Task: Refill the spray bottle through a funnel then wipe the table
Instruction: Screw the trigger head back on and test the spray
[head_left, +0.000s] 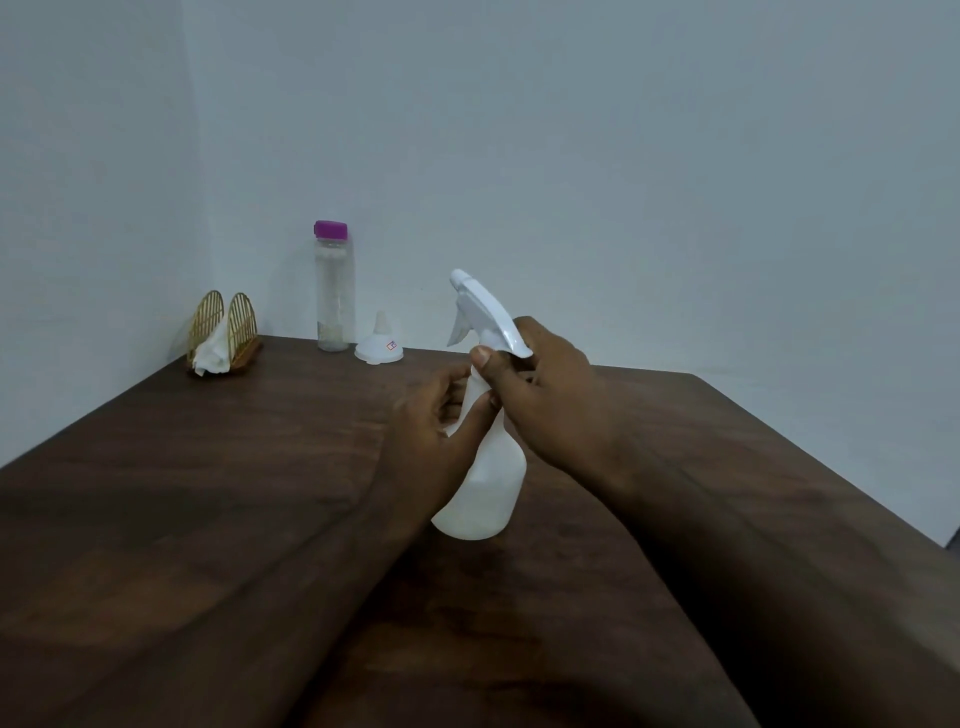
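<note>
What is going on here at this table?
A person holds a white spray bottle, a little tilted, on the brown table. The left hand grips its neck; the right hand grips just under the spray head, which is still on. At the back stand a capped clear bottle, a funnel with its spout up, and a napkin holder.

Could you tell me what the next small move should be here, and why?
Probably unscrew the spray head: it is still on the spray bottle, the left hand grips the neck, the right hand holds the collar, and the funnel waits unused behind.
</note>
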